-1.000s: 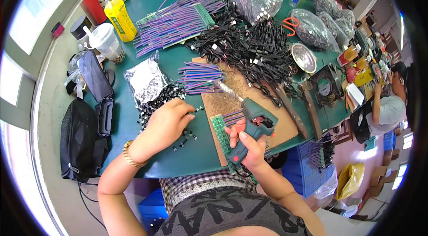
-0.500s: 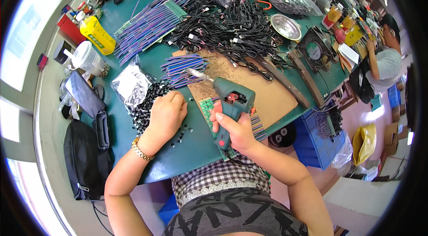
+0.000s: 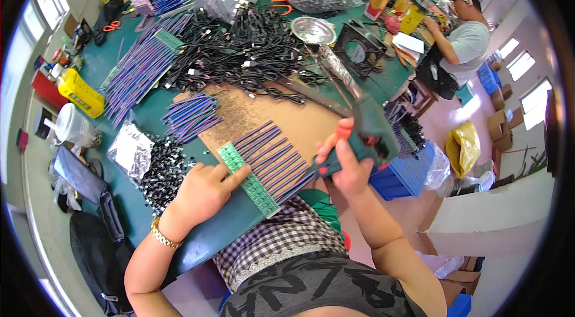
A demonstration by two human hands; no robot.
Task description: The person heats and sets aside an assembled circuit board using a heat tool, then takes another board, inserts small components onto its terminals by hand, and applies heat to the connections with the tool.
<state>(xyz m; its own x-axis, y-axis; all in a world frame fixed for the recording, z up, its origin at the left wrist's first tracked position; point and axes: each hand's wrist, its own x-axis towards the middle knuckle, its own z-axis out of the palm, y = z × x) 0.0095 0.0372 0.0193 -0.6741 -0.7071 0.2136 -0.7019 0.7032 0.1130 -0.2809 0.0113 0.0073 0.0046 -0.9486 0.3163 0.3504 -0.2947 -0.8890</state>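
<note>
In the head view, the right hand (image 3: 352, 178) is wrapping its grip around a green soldering gun (image 3: 376, 122), the left (image 3: 203, 194) is laying curled fingers (any pinch I cannot tell) on the circuit-board panel (image 3: 257, 193) at the green tabletop's (image 3: 206, 238) near edge, wires (image 3: 277, 160) are apparently sitting attached along it, loose wires (image 3: 191, 114) and black parts (image 3: 163, 176) are seemingly remaining, and a co-worker (image 3: 470, 42) is working in the cluttered workshop.

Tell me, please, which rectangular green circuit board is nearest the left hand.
The rectangular green circuit board partly under the left hand; others lie farther away.
</note>
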